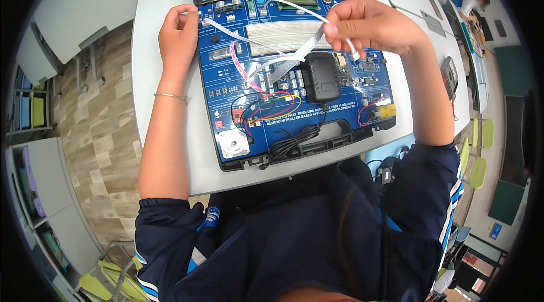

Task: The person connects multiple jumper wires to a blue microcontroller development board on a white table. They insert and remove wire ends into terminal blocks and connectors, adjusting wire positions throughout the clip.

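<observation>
Right hand (368,24) up over the blue board (340,126) — fingers pinched tight on one end of a flat white strip (294,55). Long strip, running down and to the left from those fingers, over the white plug board (286,34), toward the black power block (321,77). Left hand (178,32) curled at the board's left edge, seemingly nipping the tip of a second thin white strip (238,35) — hard to tell for sure. Right hand nearer the flat strip.

Dark navy jacket (294,234), sleeves pushed above elbows, white-and-blue stripes down the sleeve sides. Thin silver bracelet (170,96) on left wrist, just left of the blue board's edge. Forearms bare.
</observation>
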Demonstrator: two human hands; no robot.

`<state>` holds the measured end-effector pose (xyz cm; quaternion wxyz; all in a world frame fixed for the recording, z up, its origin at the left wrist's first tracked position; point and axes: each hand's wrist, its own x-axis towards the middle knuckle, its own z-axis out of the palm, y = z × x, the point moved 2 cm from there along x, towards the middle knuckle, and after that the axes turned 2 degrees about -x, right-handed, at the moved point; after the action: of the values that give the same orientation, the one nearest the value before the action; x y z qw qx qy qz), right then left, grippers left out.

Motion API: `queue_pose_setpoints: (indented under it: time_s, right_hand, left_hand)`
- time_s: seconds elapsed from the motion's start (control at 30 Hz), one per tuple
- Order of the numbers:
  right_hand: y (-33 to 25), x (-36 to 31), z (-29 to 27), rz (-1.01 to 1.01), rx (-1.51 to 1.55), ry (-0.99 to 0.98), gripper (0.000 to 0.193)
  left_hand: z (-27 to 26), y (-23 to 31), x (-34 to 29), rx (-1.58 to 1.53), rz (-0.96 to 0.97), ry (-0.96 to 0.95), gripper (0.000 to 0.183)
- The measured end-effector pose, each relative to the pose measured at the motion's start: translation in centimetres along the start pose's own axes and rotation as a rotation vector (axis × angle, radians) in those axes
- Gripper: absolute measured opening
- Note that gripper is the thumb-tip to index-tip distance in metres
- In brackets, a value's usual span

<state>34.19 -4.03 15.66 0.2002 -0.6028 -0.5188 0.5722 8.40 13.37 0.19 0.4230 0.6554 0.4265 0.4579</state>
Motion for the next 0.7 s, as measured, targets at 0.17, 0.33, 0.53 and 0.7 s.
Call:
queue_pose_setpoints:
  time_s: [0.17,0.33,0.53,0.7]
  right_hand:
    - [-0.2,1.1,0.5,-0.12,0.202,-0.05,0.024]
    - [-0.6,2.5,0.0,-0.144,0.156,-0.097,0.022]
    - [-0.8,4.3,-0.1,-0.314,0.108,0.112,0.023]
    - [0.1,4.6,0.0,-0.265,0.53,-0.149,0.025]
  left_hand:
    - [0.2,0.3,0.2,-0.005,0.0,0.007,0.019]
    - [0.4,0.2,0.6,-0.013,0.005,0.013,0.019]
    - [0.5,0.7,0.4,-0.023,0.002,0.014,0.018]
    - [0.5,0.6,0.4,-0.001,0.003,0.02,0.018]
